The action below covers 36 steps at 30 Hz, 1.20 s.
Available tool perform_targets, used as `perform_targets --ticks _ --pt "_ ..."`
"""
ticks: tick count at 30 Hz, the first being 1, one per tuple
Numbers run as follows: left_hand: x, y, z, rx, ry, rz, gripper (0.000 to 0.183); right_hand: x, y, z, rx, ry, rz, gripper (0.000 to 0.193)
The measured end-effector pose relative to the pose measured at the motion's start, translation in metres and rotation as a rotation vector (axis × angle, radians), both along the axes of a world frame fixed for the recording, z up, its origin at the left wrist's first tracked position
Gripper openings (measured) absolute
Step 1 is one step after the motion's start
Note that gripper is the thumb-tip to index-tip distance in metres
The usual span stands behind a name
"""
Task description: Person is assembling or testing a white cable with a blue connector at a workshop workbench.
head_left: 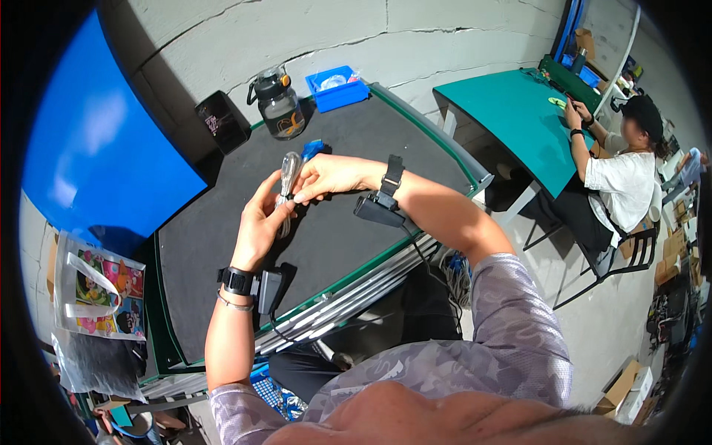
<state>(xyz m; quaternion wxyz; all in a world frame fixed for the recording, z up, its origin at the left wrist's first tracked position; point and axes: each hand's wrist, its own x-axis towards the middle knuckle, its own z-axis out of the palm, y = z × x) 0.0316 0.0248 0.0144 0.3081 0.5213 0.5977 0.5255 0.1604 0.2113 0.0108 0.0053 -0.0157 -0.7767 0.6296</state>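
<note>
Wrist boxes (271, 291): small and black, one strapped at each wrist, each with a thin lead.
Left hand (256, 225): fingers nearly closed, thumb and fingertips gripping the cable from its left side.
Right hand (332, 175): thumb and forefinger pinched together at the cable's right side, the other fingers curled.
Cable (289, 169): clear-grey, folded into a narrow bundle, between both hands over the worktop.
Plug (312, 149): blue, just beyond the right fingers; cannot tell if it is joined to the cable.
Worktop (222, 222): dark grey, green along its edges.
Bag (104, 293): colourful pictures, white handle, left of the worktop.
Panel (104, 133): glossy blue, at the far left.
Bottle (282, 111): see-through, dark-lidded, upright near the far edge.
Tray (340, 98): blue, right of the bottle, with clear plastic inside.
Green worktop (512, 111): beyond, to the right.
Co-worker (619, 170): seated there, black cap, white top, hands raised together.
</note>
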Motion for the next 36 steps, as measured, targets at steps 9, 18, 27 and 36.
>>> perform_targets --ticks 9,18,27,36 --pt "-0.003 -0.004 -0.002 -0.009 0.016 0.077 0.050 0.001 -0.005 0.002 0.008 -0.057 -0.050 0.029" --pt "0.002 -0.003 0.007 -0.027 0.068 -0.089 0.070 -0.002 0.007 0.005 -0.406 0.024 -0.134 0.039" --pt "-0.006 -0.004 0.004 -0.084 -0.346 0.000 0.046 0.002 0.015 0.013 -0.669 0.276 -0.081 0.027" --pt "-0.013 0.001 0.000 0.211 0.045 0.189 0.042 -0.001 0.016 0.006 -0.635 0.187 -0.154 0.032"
